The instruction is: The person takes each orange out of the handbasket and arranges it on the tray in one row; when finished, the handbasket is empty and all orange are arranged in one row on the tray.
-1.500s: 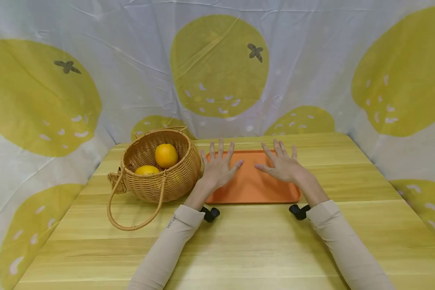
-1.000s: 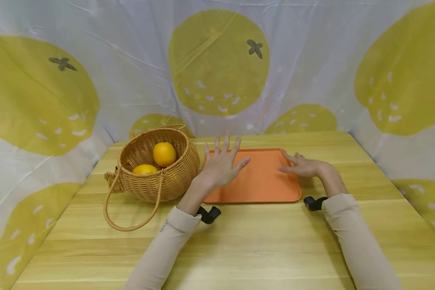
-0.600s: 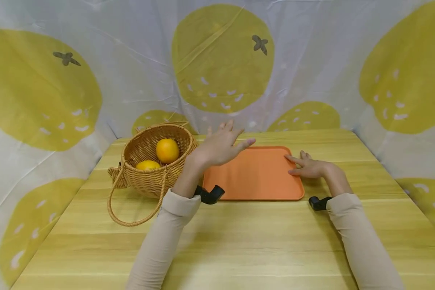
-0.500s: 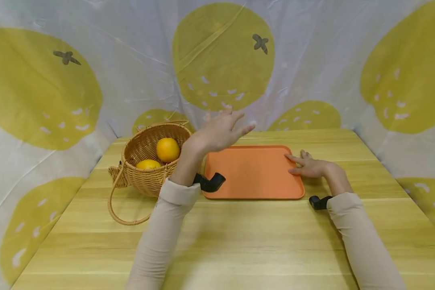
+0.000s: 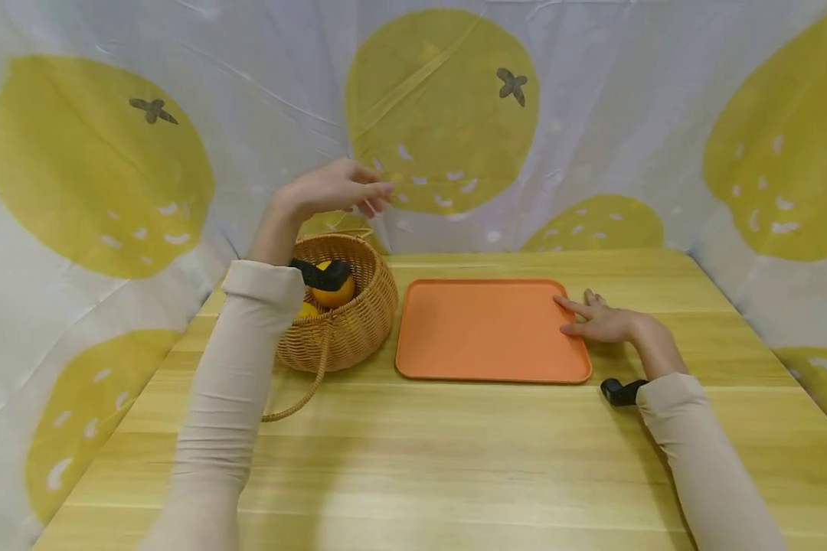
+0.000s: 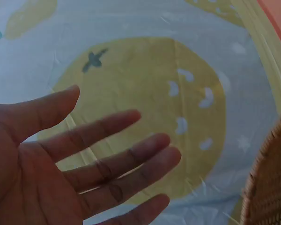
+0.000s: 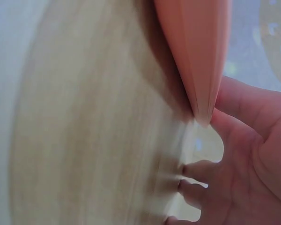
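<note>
The left hand [image 5: 331,191] is hovering above the round woven wicker basket [image 5: 358,321], fingers straight and loosely spread, holding nothing; the left wrist view is showing the bare palm [image 6: 42,164] w/ the basket rim at its 4 o'clock. The right hand [image 5: 603,321] is resting flat on the table at the 3 o'clock edge of the flat rectangular orange plastic tray [image 5: 489,337], fingers relaxed, index and thumb touching the tray rim; the right wrist view is showing the rim [image 7: 196,61] meeting the thumb.

Nearest item to the left hand: a round orange fruit [image 5: 338,291] lying inside the basket, partly hidden by the black wrist camera mount. A second yellow-orange fruit [image 5: 306,310] is lying beside it, mostly hidden by the sleeve.

Handling, est.: the fruit is likely firm, moderately light, w/ smooth rind, prone to rolling. Best hold is probably from above, fingers wrapping round its widest part. The basket is stiff but light and may be shifting if knocked; its loop handle [image 5: 296,398] is drooping toward 6 o'clock.

Surface: pale yellow wood-grain table [image 5: 455,459], level. Room: white cloth backdrop w/ large yellow fruit prints [image 5: 593,115] is enclosing the table at 9, 12 and 3 o'clock.
</note>
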`<state>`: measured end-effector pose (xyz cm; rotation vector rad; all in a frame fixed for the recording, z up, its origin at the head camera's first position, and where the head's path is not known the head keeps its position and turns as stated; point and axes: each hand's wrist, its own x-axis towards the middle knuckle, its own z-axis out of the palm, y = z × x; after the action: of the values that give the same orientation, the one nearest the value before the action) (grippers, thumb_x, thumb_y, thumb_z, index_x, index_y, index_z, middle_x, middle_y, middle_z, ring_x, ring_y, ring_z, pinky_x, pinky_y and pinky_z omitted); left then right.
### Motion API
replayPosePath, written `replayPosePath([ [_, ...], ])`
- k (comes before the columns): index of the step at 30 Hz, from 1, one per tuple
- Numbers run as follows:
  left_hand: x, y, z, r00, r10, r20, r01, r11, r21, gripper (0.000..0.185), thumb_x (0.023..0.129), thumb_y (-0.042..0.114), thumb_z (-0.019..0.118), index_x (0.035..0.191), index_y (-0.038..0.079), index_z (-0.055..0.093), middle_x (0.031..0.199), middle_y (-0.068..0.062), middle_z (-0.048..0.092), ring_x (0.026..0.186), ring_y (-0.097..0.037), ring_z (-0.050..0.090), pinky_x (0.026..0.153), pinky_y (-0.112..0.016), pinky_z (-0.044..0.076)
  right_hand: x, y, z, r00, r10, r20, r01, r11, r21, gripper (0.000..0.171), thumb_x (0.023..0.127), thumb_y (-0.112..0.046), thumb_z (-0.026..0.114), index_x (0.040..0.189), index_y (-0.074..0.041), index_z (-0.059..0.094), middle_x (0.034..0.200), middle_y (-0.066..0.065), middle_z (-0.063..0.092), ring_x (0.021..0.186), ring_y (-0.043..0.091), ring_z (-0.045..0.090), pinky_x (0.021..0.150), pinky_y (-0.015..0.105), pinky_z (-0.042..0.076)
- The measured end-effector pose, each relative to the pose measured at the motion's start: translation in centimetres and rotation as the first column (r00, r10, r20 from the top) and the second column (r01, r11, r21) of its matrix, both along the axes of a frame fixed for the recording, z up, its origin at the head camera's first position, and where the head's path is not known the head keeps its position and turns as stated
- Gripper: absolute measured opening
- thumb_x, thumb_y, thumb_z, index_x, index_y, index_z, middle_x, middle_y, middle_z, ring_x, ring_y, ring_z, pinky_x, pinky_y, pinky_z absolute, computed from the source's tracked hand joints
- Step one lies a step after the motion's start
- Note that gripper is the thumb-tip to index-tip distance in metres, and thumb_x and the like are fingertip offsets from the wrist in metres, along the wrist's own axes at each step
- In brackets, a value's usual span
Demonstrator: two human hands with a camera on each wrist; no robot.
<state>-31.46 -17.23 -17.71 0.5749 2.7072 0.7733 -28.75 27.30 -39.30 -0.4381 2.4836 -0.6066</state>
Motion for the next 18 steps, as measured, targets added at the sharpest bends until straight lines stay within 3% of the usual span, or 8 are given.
replayPosePath([
  [2, -0.8, -2.2, -1.0, 0.999, 0.001, 0.053, -0.002, 1.0, 0.029, 0.042, 0.109, 0.037, 0.051, 0.127, 0.004, 0.071, 0.11, -0.008, 0.075, 0.103, -0.022, 0.069, 0.093, -0.038, 0.055, 0.0, 0.1, 0.0, 1.0, 0.001, -0.002, -0.001, 1.0, -0.001, 0.08, 0.108, -0.043, 0.051, 0.167, -0.008, 0.009, 0.161, 0.042, -0.022, 0.149, 0.061, -0.022, 0.111, 0.084, -0.004],
  [4, -1.6, -4.2, -2.0, 0.993, -0.011, 0.119, 0.007, 0.999, 0.033, 0.04, 0.109, 0.032, 0.052, 0.126, 0.002, 0.07, 0.103, -0.004, 0.074, 0.098, -0.018, 0.07, 0.092, -0.038, 0.056, 0.0, 0.1, 0.0, 1.0, -0.002, -0.002, 0.002, 1.0, 0.001, 0.08, 0.108, -0.044, 0.051, 0.167, -0.009, 0.009, 0.161, 0.042, -0.021, 0.149, 0.061, -0.021, 0.111, 0.084, -0.003],
  [8, -2.9, -7.5, -3.8, 0.968, -0.034, 0.25, 0.047, 0.998, -0.045, 0.046, 0.111, 0.034, 0.048, 0.143, 0.003, 0.06, 0.126, -0.012, 0.071, 0.115, -0.024, 0.069, 0.108, -0.053, 0.048, 0.0, 0.2, -0.1, 1.0, -0.008, -0.004, 0.008, 1.0, 0.001, 0.081, 0.108, -0.045, 0.051, 0.167, -0.009, 0.009, 0.161, 0.043, -0.021, 0.149, 0.061, -0.021, 0.111, 0.084, -0.002],
  [13, -4.5, -9.9, -5.9, 0.909, -0.014, 0.416, 0.059, 0.994, -0.094, 0.056, 0.112, 0.034, 0.043, 0.16, 0.004, 0.038, 0.161, -0.022, 0.042, 0.144, -0.04, 0.047, 0.117, -0.058, 0.037, 0.2, -0.1, -0.1, 1.0, -0.002, -0.007, 0.002, 1.0, -0.014, 0.08, 0.108, -0.044, 0.05, 0.167, -0.007, 0.01, 0.161, 0.043, -0.021, 0.149, 0.061, -0.021, 0.112, 0.084, -0.003],
  [16, -5.2, -10.2, -6.8, 0.861, -0.002, 0.509, 0.07, 0.991, -0.115, 0.061, 0.113, 0.033, 0.042, 0.163, 0.004, 0.028, 0.167, -0.026, 0.029, 0.144, -0.043, 0.043, 0.113, -0.053, 0.042, 0.2, -0.2, 0.0, 1.0, -0.002, -0.009, 0.002, 1.0, -0.01, 0.08, 0.108, -0.044, 0.05, 0.167, -0.007, 0.009, 0.161, 0.042, -0.022, 0.149, 0.06, -0.022, 0.112, 0.083, -0.004],
  [18, -5.4, -10.2, -7.1, 0.838, 0.004, 0.546, 0.095, 0.984, -0.152, 0.063, 0.113, 0.033, 0.042, 0.165, 0.003, 0.023, 0.167, -0.028, 0.025, 0.145, -0.045, 0.041, 0.11, -0.051, 0.045, 0.2, -0.3, -0.1, 1.0, -0.001, -0.011, 0.001, 1.0, -0.008, 0.081, 0.108, -0.045, 0.05, 0.167, -0.007, 0.009, 0.161, 0.042, -0.022, 0.149, 0.06, -0.022, 0.112, 0.083, -0.004],
])
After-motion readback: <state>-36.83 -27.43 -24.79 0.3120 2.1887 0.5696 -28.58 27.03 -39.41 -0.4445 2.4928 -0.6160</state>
